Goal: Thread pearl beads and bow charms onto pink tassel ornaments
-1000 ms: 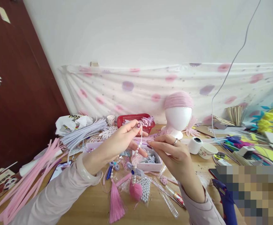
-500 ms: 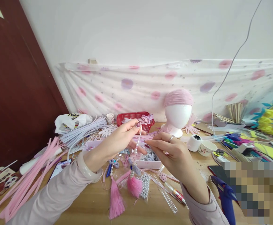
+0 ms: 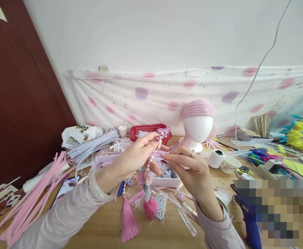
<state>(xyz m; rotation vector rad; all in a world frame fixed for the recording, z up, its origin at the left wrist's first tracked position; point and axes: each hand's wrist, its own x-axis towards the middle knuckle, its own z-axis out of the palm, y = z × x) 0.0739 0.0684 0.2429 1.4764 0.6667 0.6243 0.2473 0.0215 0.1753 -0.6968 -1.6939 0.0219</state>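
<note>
My left hand (image 3: 142, 150) pinches the top of a white cord between thumb and forefinger. From that cord hangs a beaded tassel pendant (image 3: 148, 176), with white pearls, a pale pink piece, a grey-blue piece and a bright pink tassel (image 3: 150, 208) at the bottom. Close by on the right, my right hand (image 3: 186, 164) has its thumb and forefinger pressed together; whatever lies between them is too small to make out. A second pink tassel (image 3: 130, 221) with pearls lies on the table below. Beside it is a clear bag of silvery pearls (image 3: 161, 206).
Behind the hands are a red basket (image 3: 134, 133) and a white foam head (image 3: 196, 128) wrapped in pink yarn. Pink strips (image 3: 37, 197) lie at left. A thread spool (image 3: 215, 158), a paper bowl (image 3: 230, 164) and a blue glue gun (image 3: 248, 218) are at right.
The pendant has turned, so its grey-blue piece now shows edge-on. My left hand has shifted slightly right, and my right hand remains close beside it, still pinching.
</note>
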